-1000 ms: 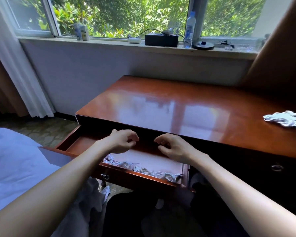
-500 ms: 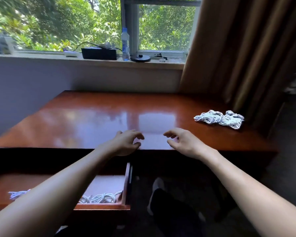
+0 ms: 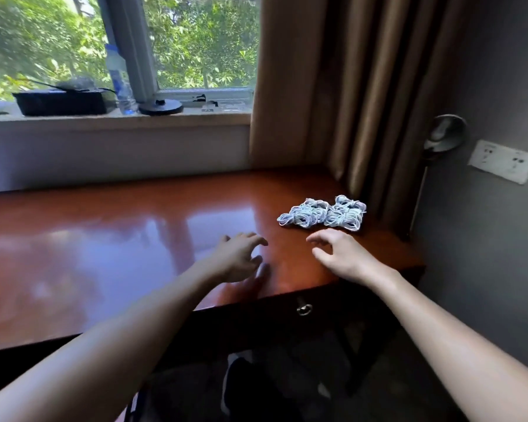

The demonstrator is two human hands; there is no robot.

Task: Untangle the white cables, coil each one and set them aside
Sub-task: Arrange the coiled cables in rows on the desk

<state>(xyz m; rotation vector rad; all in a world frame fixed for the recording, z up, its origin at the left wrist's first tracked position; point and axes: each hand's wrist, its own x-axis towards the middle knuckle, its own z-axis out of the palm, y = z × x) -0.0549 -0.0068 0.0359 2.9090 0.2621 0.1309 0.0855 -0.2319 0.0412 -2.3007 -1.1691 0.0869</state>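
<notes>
Starting far left on the window ledge with a flat black box (image 3: 61, 102), a dark wire lying on top. Just right of it, a clear water bottle (image 3: 118, 80) standing upright, then a round black base (image 3: 160, 106) close to the window frame. Nearer, filling the middle, a shiny red-brown desk (image 3: 104, 239) with window light shining on its top. Reaching out low over the near right part of the desk, the left hand (image 3: 238, 257), fingers loose and a bit spread, holding nothing; hard to tell whether the fingertips touch the wood. Just to its right and apart from it, the right hand (image 3: 339, 254), also loose and bent a little, holding nothing. Lying a bit farther than the right hand, near it but not touching, the white cables (image 3: 323, 214), bunched in small coils packed together on the far right part of the desk. Below the desk's near edge, a small metal drawer pull (image 3: 304, 309). Hanging behind the cables, a long brown curtain (image 3: 348, 86). Farther right on the gray wall, a round metal fitting (image 3: 445, 132) and a white socket plate (image 3: 503, 161).
</notes>
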